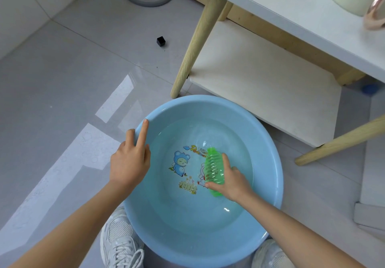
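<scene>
Rinsing, it seems: right hand (231,181) fingers clamp the bottle (213,168), its mouth in water (229,134) beyond the fingertips. Left hand (130,163) pinches the basin (268,153) rim, forefinger straight. The next move likely calls for lifting and draining.

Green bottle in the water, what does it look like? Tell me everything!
The see-through green plastic bottle has ribbed, wavy sides and a narrower neck. It lies tilted, neck pointing away and touching the water inside the round light-blue plastic basin. The right hand grips its lower half; its base pokes out past the thumb.
</scene>
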A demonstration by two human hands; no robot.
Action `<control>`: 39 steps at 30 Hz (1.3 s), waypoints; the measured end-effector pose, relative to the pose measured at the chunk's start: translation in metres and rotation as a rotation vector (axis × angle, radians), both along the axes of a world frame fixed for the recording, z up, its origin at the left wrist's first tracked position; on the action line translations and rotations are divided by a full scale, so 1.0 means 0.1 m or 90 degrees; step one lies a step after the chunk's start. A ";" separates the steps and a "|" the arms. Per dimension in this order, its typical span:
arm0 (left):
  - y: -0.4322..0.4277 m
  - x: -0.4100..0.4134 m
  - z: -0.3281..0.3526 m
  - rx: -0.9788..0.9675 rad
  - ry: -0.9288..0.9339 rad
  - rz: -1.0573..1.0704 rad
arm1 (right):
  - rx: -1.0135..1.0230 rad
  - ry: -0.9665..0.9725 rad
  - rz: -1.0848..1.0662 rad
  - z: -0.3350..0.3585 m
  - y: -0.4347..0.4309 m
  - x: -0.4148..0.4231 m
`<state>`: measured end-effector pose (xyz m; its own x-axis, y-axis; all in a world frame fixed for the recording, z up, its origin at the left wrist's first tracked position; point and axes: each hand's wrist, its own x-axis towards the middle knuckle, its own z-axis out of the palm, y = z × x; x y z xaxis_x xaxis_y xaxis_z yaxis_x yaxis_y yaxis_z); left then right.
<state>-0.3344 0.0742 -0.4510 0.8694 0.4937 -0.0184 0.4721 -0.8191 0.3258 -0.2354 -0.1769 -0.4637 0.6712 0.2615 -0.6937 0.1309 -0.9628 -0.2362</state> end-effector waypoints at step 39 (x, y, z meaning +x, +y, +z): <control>0.01 0.01 0.00 0.009 0.013 -0.006 | 0.000 0.005 0.000 0.05 0.03 -0.01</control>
